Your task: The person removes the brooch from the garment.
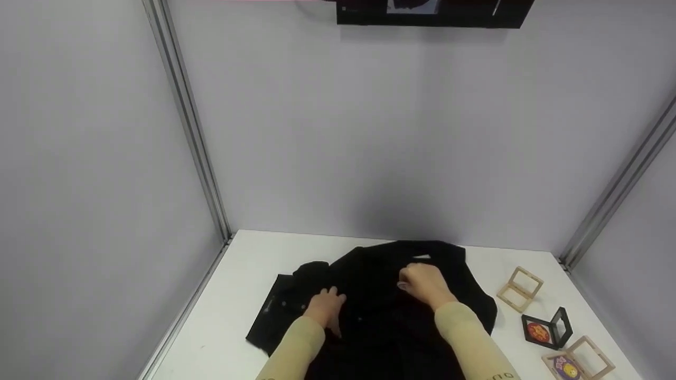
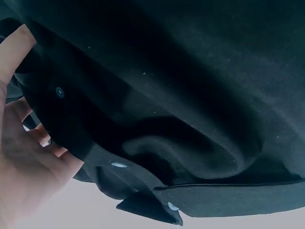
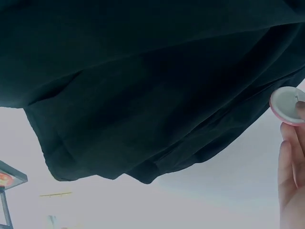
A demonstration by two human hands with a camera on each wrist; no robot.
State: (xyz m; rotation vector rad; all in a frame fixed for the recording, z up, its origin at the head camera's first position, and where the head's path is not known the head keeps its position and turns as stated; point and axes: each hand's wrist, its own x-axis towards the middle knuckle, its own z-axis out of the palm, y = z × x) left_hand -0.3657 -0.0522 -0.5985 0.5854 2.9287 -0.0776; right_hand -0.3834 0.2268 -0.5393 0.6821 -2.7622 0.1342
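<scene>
A black button-front shirt (image 1: 369,274) lies spread and rumpled across the table, its pale collar label (image 1: 421,257) near the far edge. My left hand (image 1: 326,309) holds the shirt's front edge; the left wrist view shows the thumb over the cloth and the fingers behind it, near small buttons (image 2: 119,165). Above the shirt's upper part, my right hand (image 1: 425,285) pinches a round pin badge (image 3: 282,106). The badge's white back and thin pin face the right wrist camera, with a pink rim visible; its front is hidden.
On the table's right side stand a light wooden hinged frame (image 1: 520,289), a black hinged case (image 1: 547,328) with a red-orange round piece, and another wooden case (image 1: 578,364) with a purple-yellow one. Grey walls enclose the white table (image 1: 211,338). A screen (image 1: 428,18) hangs above.
</scene>
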